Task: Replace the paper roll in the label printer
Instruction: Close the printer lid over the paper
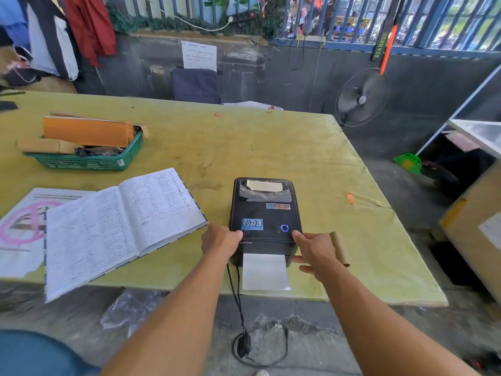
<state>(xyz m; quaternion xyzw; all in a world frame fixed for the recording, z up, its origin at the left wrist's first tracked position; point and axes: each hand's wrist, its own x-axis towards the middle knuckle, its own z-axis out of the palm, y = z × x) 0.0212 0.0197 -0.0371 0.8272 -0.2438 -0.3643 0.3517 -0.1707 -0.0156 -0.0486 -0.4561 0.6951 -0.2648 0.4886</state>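
**Lid down, paper out: hands on the printer's front corners**

A concrete yard corner with blue railings holds a long table [271,147] under a worn yellow-green cover. Far left of the left hand sits a green plastic mesh basket [89,158] of brown cardboard packets. Nearer, just left of that hand, an open handwritten ledger book [122,221] hangs over the near table edge.

The left hand [221,241] presses the front left corner of the black box-shaped label printer [264,213], fingers curled against the casing, thumb on top. A strip of white label paper [265,271] feeds out of the front slot between the two hands. The right hand [314,252] rests on the front right corner, fingers spread and loose, gripping nothing that I can make out. Just right of it lies a bare brown cardboard tube [339,248], probably the spent core.

Risks, as I judge them: pushing the lid unevenly could skew or jam the paper; the tube could roll off the edge; the black power cable [238,299] dangling below could snag.

Readable text: "printer" on the front edge; "SCANNER" on a hanging strap [379,46] far beyond. The blue sticker and wall note are illegible.
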